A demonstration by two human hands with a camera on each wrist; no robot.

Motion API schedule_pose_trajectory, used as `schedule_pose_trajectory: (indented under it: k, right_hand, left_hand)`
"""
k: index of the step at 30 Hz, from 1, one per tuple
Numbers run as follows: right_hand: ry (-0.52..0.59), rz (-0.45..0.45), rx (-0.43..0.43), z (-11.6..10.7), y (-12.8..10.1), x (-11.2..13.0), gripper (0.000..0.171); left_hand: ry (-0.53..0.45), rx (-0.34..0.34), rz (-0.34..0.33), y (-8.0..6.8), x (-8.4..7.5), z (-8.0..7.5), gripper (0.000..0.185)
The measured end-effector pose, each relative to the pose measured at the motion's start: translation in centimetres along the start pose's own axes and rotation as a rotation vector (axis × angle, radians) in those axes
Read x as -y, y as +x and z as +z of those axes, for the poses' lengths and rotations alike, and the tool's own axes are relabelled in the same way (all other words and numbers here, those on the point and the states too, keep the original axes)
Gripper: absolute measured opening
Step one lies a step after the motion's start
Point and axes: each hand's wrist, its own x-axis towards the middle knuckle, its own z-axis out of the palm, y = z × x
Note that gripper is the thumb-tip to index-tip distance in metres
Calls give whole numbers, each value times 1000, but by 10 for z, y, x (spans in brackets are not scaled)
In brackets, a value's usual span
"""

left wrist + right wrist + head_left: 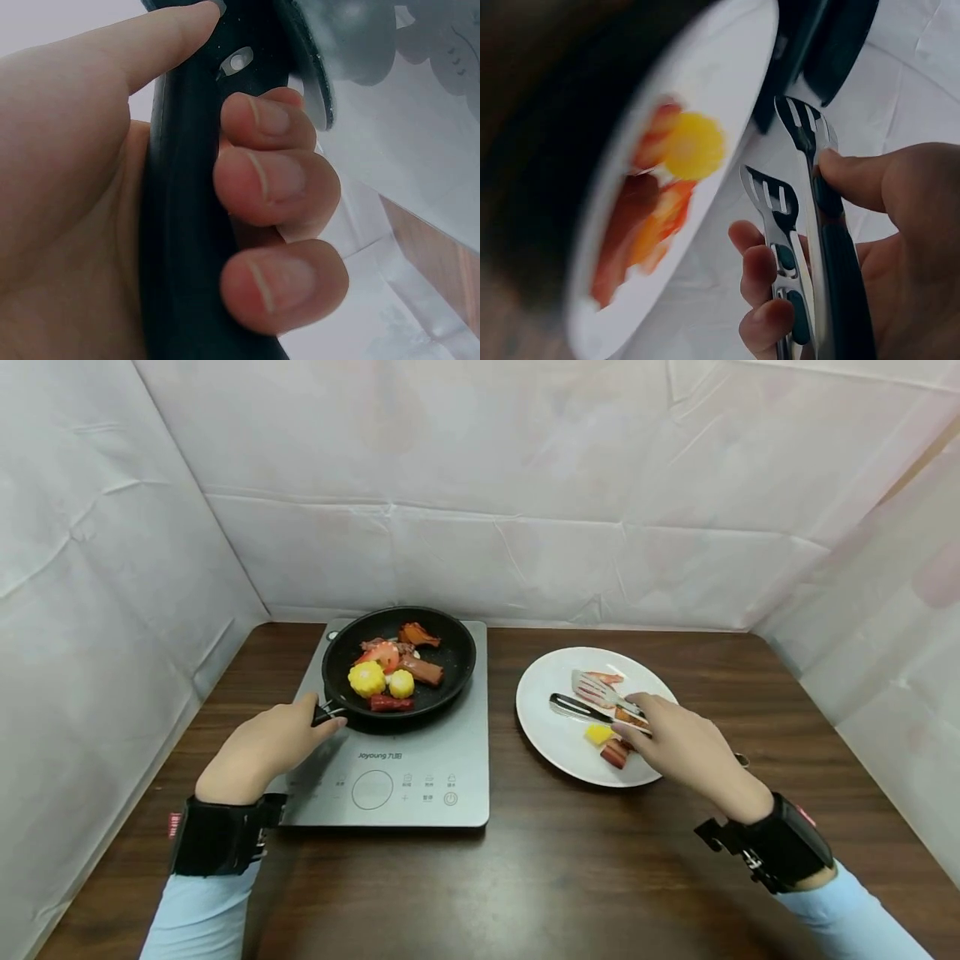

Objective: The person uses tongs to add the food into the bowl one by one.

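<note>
My left hand grips the black handle of a frying pan, with fingers curled round it and the thumb along its top. In the pan lie a tomato slice, corn pieces, a brown sausage-like piece and other meat pieces. My right hand holds slotted tongs over a white plate. The tongs' two heads stand apart with nothing between them. Beneath them on the plate are a yellow corn piece, a layered meat piece and reddish slices.
The pan stands on a silver induction cooker at left, its touch controls facing me. The plate sits right of it on the dark wooden table. White sheets hang behind the table and along both sides.
</note>
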Motion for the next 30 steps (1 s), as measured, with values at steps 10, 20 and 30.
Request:
schedule_pose_trajectory:
  k: [10, 20, 30]
  right_hand:
    - [-29, 24, 12, 8, -26, -15, 55]
    - [-68, 10, 20, 13, -31, -15, 58]
    - [-103, -34, -82, 23, -37, -16, 38]
  left_hand:
    - [-2, -2, -1, -1, -1, -1, 71]
    - [-10, -1, -15, -1, 0, 0, 72]
    - [-10, -8, -6, -3, -1, -1, 72]
